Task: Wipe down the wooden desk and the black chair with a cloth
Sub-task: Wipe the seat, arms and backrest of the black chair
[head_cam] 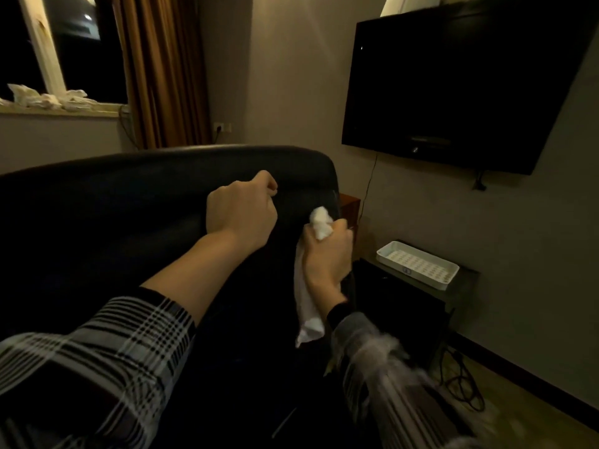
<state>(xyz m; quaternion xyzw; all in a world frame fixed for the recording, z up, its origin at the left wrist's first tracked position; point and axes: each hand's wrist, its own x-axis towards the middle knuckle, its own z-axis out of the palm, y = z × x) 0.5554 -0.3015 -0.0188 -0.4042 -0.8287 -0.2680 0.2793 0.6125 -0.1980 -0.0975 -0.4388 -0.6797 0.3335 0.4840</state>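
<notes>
Head view: dim room, beige walls, wood-look floor. Black chair (129, 196) fills lower left, its backrest under both hands. Right hand (327, 254) grip curled round white cloth (308, 303), bunch poking out above fist, tail hanging below, at chair's right edge. Left hand (241, 210) just left of that grip, fingers curled, resting on backrest; whether it pinches anything, cannot tell. White tray (418, 264) right of grip on dark side table (421, 306); contents unclear. Wall TV (470, 85) above right. Curtain (162, 69), window (64, 43) far left. Cables (460, 384) on floor.

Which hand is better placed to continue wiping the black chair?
The right hand: it already grips the white cloth against the black chair. The left hand holds no cloth.
</notes>
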